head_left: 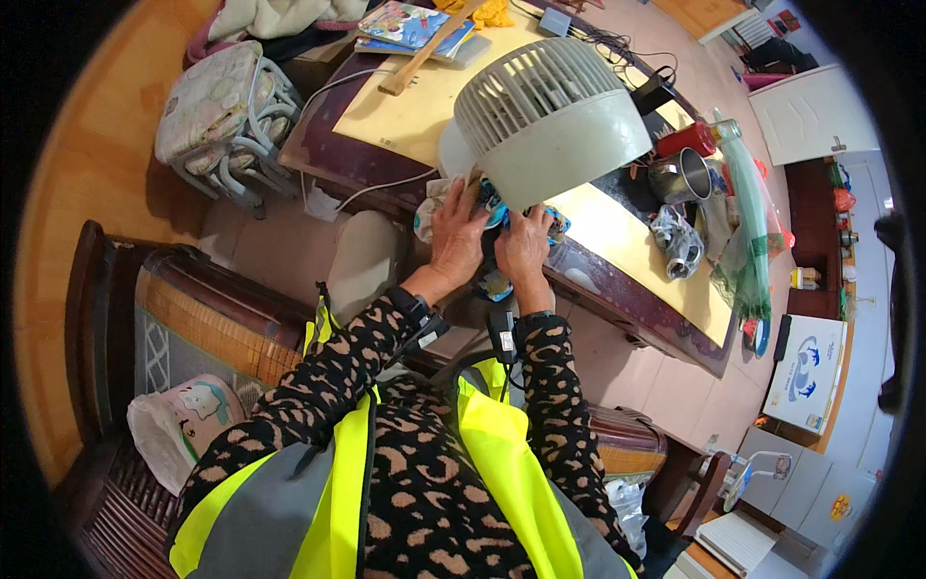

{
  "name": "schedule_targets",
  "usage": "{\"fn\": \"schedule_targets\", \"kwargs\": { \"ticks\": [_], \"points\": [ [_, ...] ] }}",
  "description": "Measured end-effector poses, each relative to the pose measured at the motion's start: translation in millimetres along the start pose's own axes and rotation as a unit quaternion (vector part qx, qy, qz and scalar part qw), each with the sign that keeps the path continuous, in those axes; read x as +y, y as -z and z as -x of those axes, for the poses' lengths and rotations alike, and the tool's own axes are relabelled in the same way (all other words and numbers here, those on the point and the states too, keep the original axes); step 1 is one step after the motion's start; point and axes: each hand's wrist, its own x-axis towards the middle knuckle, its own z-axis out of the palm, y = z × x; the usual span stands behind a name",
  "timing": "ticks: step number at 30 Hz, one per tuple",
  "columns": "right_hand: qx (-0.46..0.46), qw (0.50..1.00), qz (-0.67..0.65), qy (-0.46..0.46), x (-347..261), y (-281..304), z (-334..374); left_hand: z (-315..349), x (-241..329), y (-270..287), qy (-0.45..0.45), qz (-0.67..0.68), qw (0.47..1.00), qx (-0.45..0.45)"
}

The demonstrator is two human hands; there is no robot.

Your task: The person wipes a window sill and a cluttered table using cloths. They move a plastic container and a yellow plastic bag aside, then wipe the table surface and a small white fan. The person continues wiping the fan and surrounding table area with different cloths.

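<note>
A white electric fan (pixel 569 130) with a slatted grille stands on the table in front of me, tilted over my hands. Just below its rim, my left hand (pixel 455 234) presses bent fingers onto a bundled patterned cloth (pixel 496 286), pale on the left and blue elsewhere. Closed on the right part of the same bundle is my right hand (pixel 524 253); its fingertips are partly hidden by the fan's head. A fold of the cloth hangs below, between my wrists. The fan's base shows only in part behind its head.
The table (pixel 666 299) has a yellowish top with dark edges. On it are a metal cup (pixel 680 177), a red jar (pixel 687 141), plastic bags, books (pixel 403 27) and a wooden stick (pixel 434 53). A white cord runs off the left side. Stacked stools (pixel 227 116) stand at left.
</note>
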Motion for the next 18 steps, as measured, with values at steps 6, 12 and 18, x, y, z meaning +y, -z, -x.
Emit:
{"fn": "schedule_targets", "kwargs": {
  "ticks": [6,12,18],
  "points": [
    [-0.060,0.992,0.007,0.110,32,23,-2,-22,-49,32,-0.234,-0.140,0.959,-0.079],
    [-0.053,0.993,0.096,0.051,74,25,-5,-29,-95,47,-0.169,-0.177,0.968,-0.063],
    [0.119,0.977,-0.160,-0.073,114,9,-38,-46,-114,72,0.115,0.077,0.990,-0.005]
  ]
}}
